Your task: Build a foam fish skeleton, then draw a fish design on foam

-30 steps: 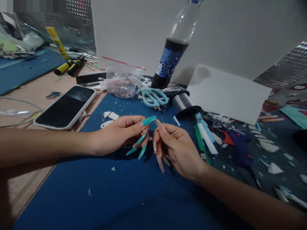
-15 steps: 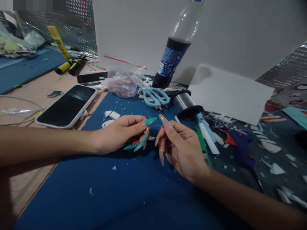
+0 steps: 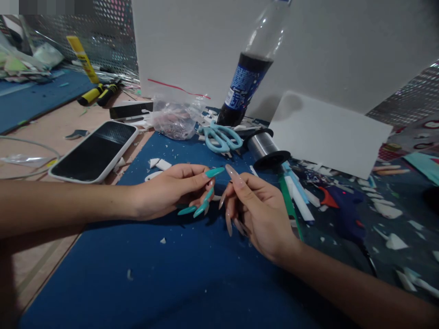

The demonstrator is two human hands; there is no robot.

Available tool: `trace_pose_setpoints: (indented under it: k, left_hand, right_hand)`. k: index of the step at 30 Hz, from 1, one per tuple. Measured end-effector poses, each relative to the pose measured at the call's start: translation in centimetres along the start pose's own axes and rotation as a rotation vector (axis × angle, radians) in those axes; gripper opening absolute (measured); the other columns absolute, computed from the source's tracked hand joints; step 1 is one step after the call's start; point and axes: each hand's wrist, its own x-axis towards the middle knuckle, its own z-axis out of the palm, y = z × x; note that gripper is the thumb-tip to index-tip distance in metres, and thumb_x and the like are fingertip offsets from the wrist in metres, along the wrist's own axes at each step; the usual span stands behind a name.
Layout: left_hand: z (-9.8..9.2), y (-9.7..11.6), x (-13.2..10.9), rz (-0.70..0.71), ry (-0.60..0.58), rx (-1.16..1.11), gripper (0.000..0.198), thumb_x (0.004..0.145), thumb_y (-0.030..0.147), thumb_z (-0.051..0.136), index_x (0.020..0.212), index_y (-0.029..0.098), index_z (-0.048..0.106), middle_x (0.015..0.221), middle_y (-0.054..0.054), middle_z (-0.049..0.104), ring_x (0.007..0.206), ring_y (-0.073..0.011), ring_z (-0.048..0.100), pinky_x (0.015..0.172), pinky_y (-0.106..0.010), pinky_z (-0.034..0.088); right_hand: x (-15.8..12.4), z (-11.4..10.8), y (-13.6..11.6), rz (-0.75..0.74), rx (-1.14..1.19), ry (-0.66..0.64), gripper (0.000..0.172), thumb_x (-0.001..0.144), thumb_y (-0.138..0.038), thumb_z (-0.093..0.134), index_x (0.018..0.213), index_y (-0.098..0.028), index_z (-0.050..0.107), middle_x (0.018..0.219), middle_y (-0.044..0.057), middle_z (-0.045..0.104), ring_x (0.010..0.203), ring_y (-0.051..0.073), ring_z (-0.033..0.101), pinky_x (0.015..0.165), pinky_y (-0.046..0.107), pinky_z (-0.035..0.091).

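Note:
Over the blue mat [image 3: 144, 274], my left hand [image 3: 181, 185], with long turquoise nails, is closed in a pinch of thumb and fingers. Facing it, my right hand [image 3: 259, 208], with long pale nails, is pinched shut too. Their thumb tips nearly meet. A thin clear thread runs between the fingertips, so fine that it barely shows; its ends are hidden in the fingers. Just beyond the hands lie a spool [image 3: 265, 148] of clear line with black flanges and light-blue scissors [image 3: 221, 138].
A dark-screened phone [image 3: 94, 153] lies at left. Behind stand a soda bottle [image 3: 245, 84] and a zip bag [image 3: 176, 116]. At right are a glue gun [image 3: 348, 212], a green ruler [image 3: 291, 205], a white sheet [image 3: 325, 135] and several scraps.
My right hand has shifted slightly left, so its fingertips are closer to my left hand's. The left hand's lower fingers have moved a little. The surrounding things stay put.

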Motion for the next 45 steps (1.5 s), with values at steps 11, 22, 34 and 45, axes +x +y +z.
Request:
trace_pose_setpoints:
  k: [11,22,34,45]
  left_hand:
    - [-0.81,-0.31,0.27,-0.017,-0.229,-0.096,0.023,0.091,0.022,0.051,0.070,0.013,0.052,0.056,0.003,0.047,0.050,-0.0061,0.037,0.051,-0.015,0.034]
    - [-0.62,-0.16,0.15,-0.033,-0.299,-0.082,0.025,0.092,0.021,0.046,0.069,0.013,0.051,0.051,0.006,0.038,0.045,-0.0056,0.024,0.047,-0.018,0.024]
    - [-0.59,-0.06,0.25,-0.033,-0.306,-0.053,0.025,0.093,0.019,0.042,0.071,0.013,0.052,0.049,0.007,0.038,0.043,-0.0060,0.022,0.047,-0.018,0.024]
    - [-0.55,-0.01,0.25,-0.052,-0.274,-0.056,0.026,0.090,0.024,0.051,0.067,0.013,0.051,0.050,0.006,0.039,0.044,-0.0053,0.025,0.047,-0.018,0.026]
  right_hand:
    - [-0.11,0.02,-0.05,-0.014,-0.011,-0.055,0.029,0.089,-0.036,0.060,0.066,-0.018,0.062,0.045,-0.005,0.059,0.033,0.002,0.045,0.032,0.012,0.033]
    - [-0.23,0.16,-0.15,0.003,-0.038,-0.107,0.029,0.088,-0.037,0.062,0.066,-0.018,0.061,0.046,-0.005,0.058,0.034,0.003,0.046,0.033,0.012,0.035]
    - [-0.24,0.22,-0.34,0.030,-0.048,-0.117,0.031,0.087,-0.041,0.062,0.066,-0.018,0.059,0.045,-0.005,0.057,0.032,0.003,0.043,0.031,0.013,0.034]
    - [-0.19,0.29,-0.37,0.005,-0.060,-0.093,0.030,0.088,-0.039,0.060,0.066,-0.018,0.059,0.045,-0.005,0.057,0.032,0.004,0.044,0.030,0.014,0.032]
